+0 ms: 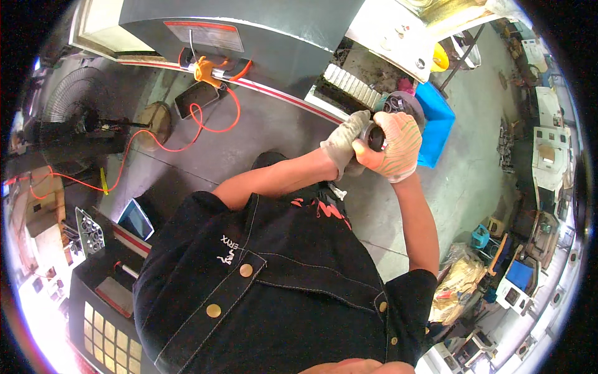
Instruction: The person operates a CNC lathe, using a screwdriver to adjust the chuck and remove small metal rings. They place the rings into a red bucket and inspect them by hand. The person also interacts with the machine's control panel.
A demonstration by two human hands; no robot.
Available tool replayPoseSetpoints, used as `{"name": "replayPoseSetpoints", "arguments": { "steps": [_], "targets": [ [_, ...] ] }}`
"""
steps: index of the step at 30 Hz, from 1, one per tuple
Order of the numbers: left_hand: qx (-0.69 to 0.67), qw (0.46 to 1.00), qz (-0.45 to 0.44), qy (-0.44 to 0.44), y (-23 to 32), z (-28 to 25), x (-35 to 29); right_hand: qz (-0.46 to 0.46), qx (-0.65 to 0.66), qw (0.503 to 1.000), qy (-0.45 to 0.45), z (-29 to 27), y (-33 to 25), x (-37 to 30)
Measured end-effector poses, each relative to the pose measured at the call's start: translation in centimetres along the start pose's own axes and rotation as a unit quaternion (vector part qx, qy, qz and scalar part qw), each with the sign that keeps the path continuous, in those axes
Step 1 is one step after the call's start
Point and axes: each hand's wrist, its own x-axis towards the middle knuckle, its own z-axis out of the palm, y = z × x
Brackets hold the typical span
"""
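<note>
My right hand [398,146], in a pale glove with thin stripes, curls its fingers and thumb around a small ring-shaped part [375,137] with a dark centre. My left hand [346,142], in a greyish-white glove, closes on the part's left side. Both hands meet in front of my body, and their fingers cover much of the part. Just beyond them stands a round clear tub [412,107] with dark pieces inside. Left of the tub, a row of pale, short blocks [352,86] lines a dirty machine ledge.
A blue bin [443,124] stands right of my hands. At the far left, an orange air gun [207,70] hangs on a large grey machine [249,28], its orange hose [237,112] looping to the floor. A fan [78,100] stands left; crowded shelving [542,249] runs along the right.
</note>
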Motion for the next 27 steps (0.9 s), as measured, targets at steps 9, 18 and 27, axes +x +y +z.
{"name": "replayPoseSetpoints", "arguments": {
  "steps": [9, 18, 27],
  "targets": [
    [0.036, 0.997, -0.058, -0.045, 0.1, -1.8, -0.4, 0.002, 0.029, 0.999, -0.018, 0.7, 0.2, -0.9],
    [0.025, 0.99, 0.14, -0.013, -1.5, -1.3, -0.7, 0.085, -0.003, 0.993, -0.076, 0.6, -1.6, -0.7],
    [0.096, 0.941, 0.281, -0.164, -2.3, -5.6, 0.4, 0.067, 0.015, 0.995, -0.075, 1.5, -2.3, -1.7]
  ]
}}
